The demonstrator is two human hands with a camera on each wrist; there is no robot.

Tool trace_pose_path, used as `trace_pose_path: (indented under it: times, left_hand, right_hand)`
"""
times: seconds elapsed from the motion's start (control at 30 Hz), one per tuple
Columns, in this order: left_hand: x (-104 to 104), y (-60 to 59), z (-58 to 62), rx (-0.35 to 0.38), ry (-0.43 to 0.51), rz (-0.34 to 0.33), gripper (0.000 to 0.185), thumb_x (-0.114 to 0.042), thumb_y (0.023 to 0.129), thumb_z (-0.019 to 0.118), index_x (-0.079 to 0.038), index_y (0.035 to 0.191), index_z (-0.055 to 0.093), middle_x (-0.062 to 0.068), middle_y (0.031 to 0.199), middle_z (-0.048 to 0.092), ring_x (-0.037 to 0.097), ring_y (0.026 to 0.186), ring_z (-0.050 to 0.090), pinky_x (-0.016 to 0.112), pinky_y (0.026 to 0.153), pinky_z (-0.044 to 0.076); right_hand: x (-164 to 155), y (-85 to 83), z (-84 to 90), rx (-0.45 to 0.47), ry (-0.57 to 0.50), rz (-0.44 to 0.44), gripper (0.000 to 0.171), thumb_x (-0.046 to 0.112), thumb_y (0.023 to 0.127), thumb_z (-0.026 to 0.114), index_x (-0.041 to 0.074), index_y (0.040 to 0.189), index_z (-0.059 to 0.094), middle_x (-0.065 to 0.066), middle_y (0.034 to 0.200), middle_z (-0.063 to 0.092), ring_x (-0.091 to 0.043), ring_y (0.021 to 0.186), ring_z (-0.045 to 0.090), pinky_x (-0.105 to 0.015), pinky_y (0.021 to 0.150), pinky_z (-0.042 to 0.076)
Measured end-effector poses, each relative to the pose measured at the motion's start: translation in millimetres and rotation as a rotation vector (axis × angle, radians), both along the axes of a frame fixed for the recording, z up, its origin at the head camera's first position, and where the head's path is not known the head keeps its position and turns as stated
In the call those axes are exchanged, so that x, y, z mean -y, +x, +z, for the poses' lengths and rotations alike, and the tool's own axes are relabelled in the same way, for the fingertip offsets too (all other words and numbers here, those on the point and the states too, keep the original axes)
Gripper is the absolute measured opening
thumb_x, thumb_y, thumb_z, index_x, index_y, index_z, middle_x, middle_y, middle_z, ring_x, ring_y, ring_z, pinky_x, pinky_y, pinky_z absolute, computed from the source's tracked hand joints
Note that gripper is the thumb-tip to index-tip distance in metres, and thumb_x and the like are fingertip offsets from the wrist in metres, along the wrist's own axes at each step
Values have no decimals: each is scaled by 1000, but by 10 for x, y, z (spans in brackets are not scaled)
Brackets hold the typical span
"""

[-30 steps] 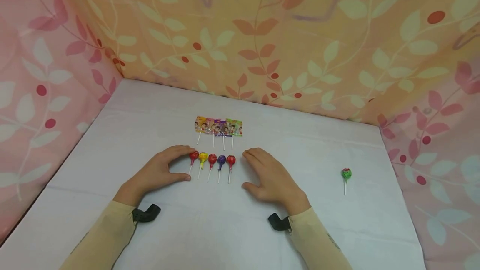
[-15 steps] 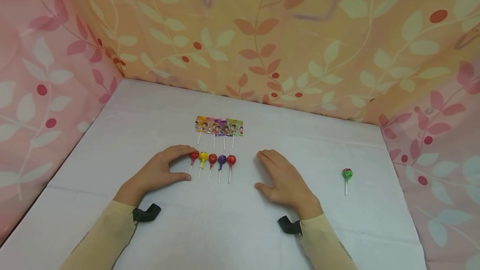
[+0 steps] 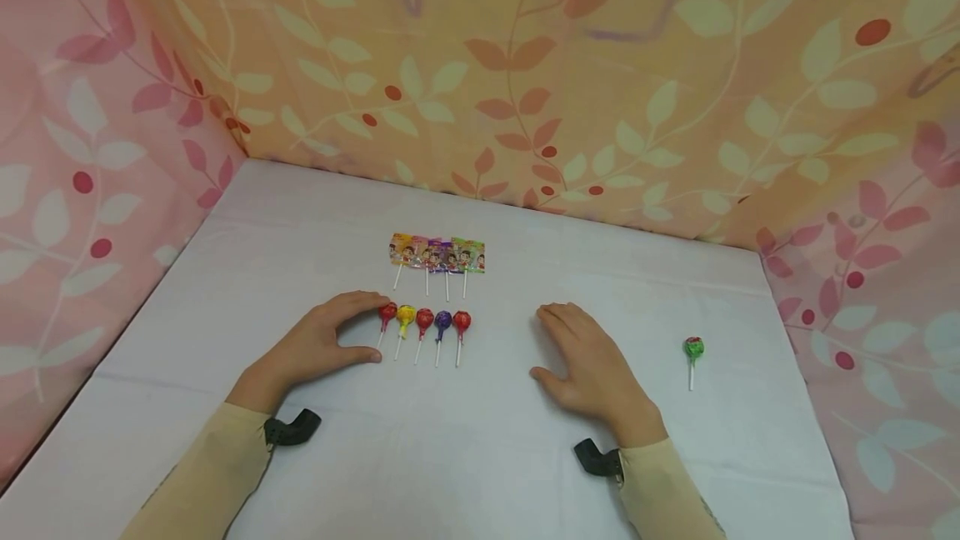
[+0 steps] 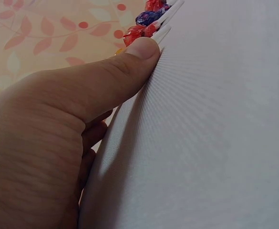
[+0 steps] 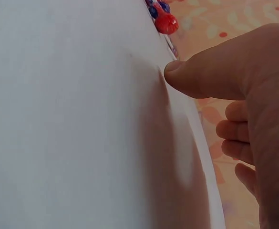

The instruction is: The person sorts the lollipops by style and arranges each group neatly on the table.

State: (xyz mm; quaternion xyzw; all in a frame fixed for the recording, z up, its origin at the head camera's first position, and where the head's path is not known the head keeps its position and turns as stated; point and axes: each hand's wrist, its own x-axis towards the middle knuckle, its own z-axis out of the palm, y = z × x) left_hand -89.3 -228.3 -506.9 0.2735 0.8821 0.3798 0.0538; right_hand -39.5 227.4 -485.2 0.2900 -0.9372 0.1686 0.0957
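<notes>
A row of round lollipops lies on the white table, from left to right a red lollipop, a yellow lollipop, a second red one, a purple lollipop and a red lollipop at the right end. My left hand lies at the row's left end, fingertips against the leftmost red head and thumb by its stick. To the right of the row, my right hand holds nothing, its thumb apart from the fingers. Farther right lies a green lollipop, untouched.
Behind the row, several flat lollipops in printed wrappers overlap side by side, sticks toward me. Patterned cloth walls enclose the white table at the back and both sides.
My right hand has moved right, away from the right end of the lollipop row. The left hand and all the lollipops have stayed in place.
</notes>
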Motion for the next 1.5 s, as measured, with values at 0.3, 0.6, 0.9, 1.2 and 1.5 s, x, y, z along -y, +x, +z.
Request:
trace_pose_path:
  times: [0.3, 0.6, 0.9, 1.2, 1.5]
  left_hand:
    - [-1, -12, -15, -11, 6, -6, 85, -39, 81, 100, -28, 156, 62, -4, 157, 60, 26, 148, 52, 59, 121, 44]
    - [1, -10, -23, -9, 10, -3, 84, -35, 81, 101, -28, 155, 62, -4, 157, 60, 25, 148, 52, 59, 121, 44]
    - [5, 1, -15, -8, -9, 3, 84, -39, 82, 99, -29, 156, 61, -3, 158, 59, 27, 148, 52, 60, 120, 45]
    - [23, -11, -32, -20, -18, 6, 85, -42, 81, 99, -29, 156, 61, -3, 157, 60, 28, 148, 52, 62, 120, 44]
    - [8, -6, -13, -11, -14, 5, 85, -40, 81, 100, -28, 156, 62, -2, 157, 60, 29, 148, 52, 62, 120, 44]
  right_hand:
    - [-255, 85, -14, -6, -18, -52, 80, 34, 85, 86, -3, 150, 59, -17, 151, 61, -38, 145, 53, -51, 128, 33]
    - [-474, 144, -42, -17, -6, -77, 80, 35, 85, 85, -4, 150, 59, -19, 151, 61, -39, 145, 53, -40, 133, 23]
    - [-700, 220, -12, -53, -31, -97, 78, 29, 82, 86, -8, 147, 60, -23, 147, 63, -43, 141, 55, -46, 131, 27]
    - [-912, 287, -26, -72, -10, -146, 79, 28, 82, 86, -8, 147, 60, -25, 146, 63, -46, 139, 55, -46, 133, 24]
    - [-1135, 365, -63, -89, -42, -186, 76, 22, 80, 82, -9, 146, 60, -26, 146, 62, -47, 139, 53, -42, 133, 22]
